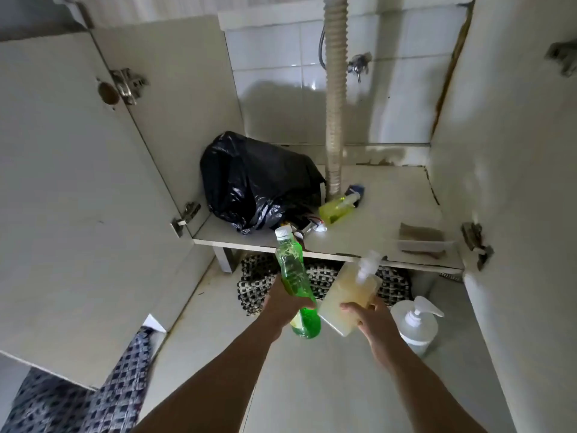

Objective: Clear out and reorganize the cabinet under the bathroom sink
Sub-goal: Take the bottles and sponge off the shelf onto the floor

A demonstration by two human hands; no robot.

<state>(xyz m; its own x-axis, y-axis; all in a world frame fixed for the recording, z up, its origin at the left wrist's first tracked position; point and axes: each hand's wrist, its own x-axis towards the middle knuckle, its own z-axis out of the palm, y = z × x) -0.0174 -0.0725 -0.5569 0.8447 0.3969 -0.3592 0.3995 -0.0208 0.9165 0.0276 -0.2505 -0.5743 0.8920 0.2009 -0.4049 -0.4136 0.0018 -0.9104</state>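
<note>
My left hand [282,306] grips a green bottle [293,273] with a white cap, tilted, in front of the cabinet shelf [384,210]. My right hand [371,317] holds a square pump bottle [349,295] of pale yellow liquid beside it. On the shelf lie a black plastic bag [256,182] at the left, a small yellow spray bottle [337,209] by the drain hose [335,95], some small items under the bag's edge, and a brown sponge-like block [421,240] at the right.
A clear pump dispenser [413,323] stands on the tiled floor to the right of my hands. A woven black-and-white mat [324,282] lies under the shelf. Both cabinet doors [78,198] are swung wide. A water valve [359,65] sits on the back wall.
</note>
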